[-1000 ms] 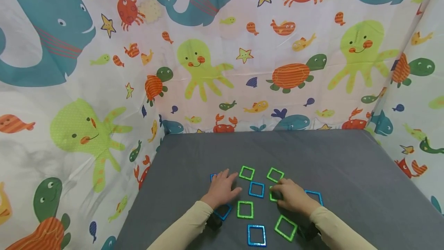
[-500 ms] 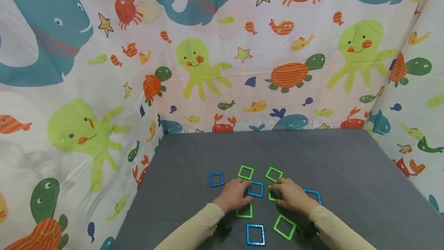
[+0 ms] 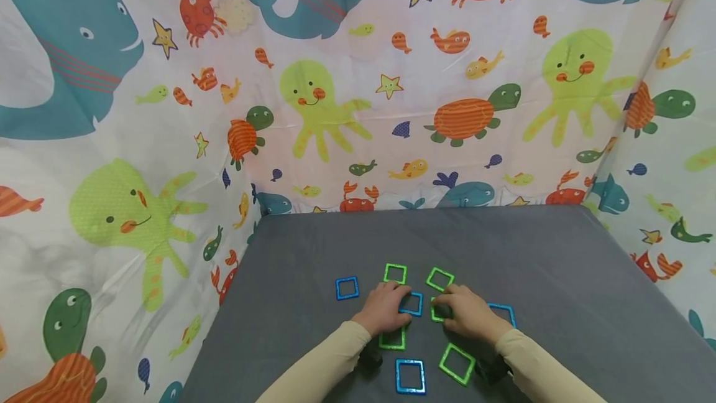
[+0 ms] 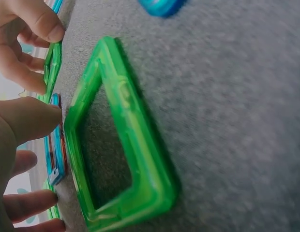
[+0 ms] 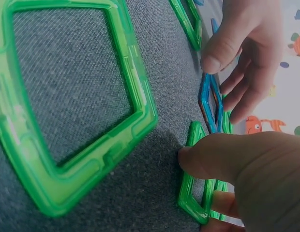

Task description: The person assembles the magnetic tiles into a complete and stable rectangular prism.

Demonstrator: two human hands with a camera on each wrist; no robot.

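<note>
In the head view my left hand (image 3: 383, 308) is at a blue square magnetic tile (image 3: 421, 305), thumb at its near edge and fingers at its far edge. The right wrist view shows that thumb against the blue tile's frame (image 5: 205, 104). To the right, my right hand (image 3: 472, 314) holds a green square magnetic tile (image 3: 433, 311) by its edges, its thumb on the near side. Part of this tile is hidden under the fingers. Both tiles lie flat on the table. Another green tile (image 3: 393, 347) lies just under my left hand.
More flat square tiles lie about on the grey table (image 3: 313, 247): a blue one (image 3: 347, 297) at far left, green ones (image 3: 395, 265) (image 3: 440, 277) behind, a blue one (image 3: 411, 392) and a green one (image 3: 457, 378) in front, a blue one (image 3: 513, 316) at right.
My left hand has moved right, from beside the left blue tile to the middle blue tile, uncovering the far left one. My right hand stays at its green tile.
</note>
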